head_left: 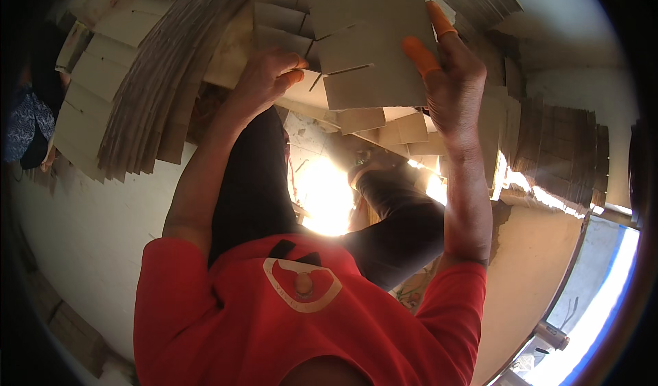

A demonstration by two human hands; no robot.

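My right hand (452, 70), with orange covers on its thumb and a finger, grips a flat grey-brown cardboard sheet (377, 43) by its right edge. Several dark slits run inward from the sheet's left side. Across from it, my left hand (267, 81) is closed in a pinch, orange covers on its thumb and forefinger tips. Those tips meet at the edge of a paler slotted cardboard piece (310, 90), which lies partly behind the sheet. Just beyond the left hand, overlapping cardboard pieces (279, 19) stand in a row.
Long fanned stacks of cardboard (154, 70) rise on the left, and more cardboard stacks (555, 149) stand on the right. Loose pieces (397, 129) lie below the sheet. Bright light falls on the floor (322, 194) between my legs. Patterned cloth (31, 125) shows at the far left.
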